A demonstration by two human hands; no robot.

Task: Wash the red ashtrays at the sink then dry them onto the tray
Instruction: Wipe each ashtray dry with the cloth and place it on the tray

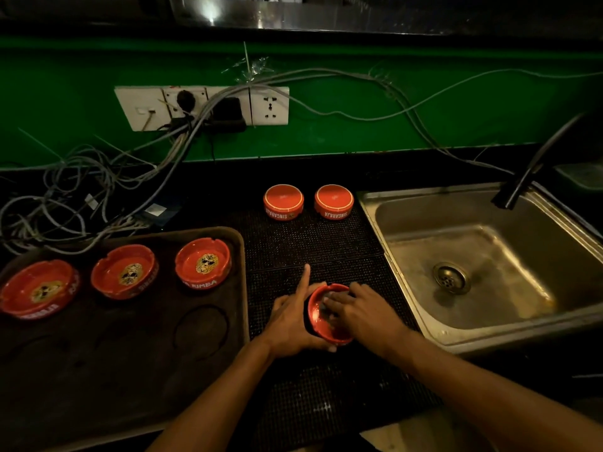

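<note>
A red ashtray (316,318) sits tilted over the black mat between my hands. My left hand (290,318) grips its left rim, index finger pointing up. My right hand (362,309) presses its fingers into the bowl; whether they hold a cloth I cannot tell. Three red ashtrays stand upright on the brown tray (137,363): one at the left (37,288), one in the middle (124,270), one at the right (203,263). Two more ashtrays lie upside down on the mat, one (283,201) beside the other (333,201), left of the steel sink (483,265).
A dark tap (535,164) leans over the sink's back right corner. Tangled grey cables (75,190) spread over the counter behind the tray, under a wall socket panel (202,106) on the green wall. The black dotted mat (310,243) covers the counter between tray and sink.
</note>
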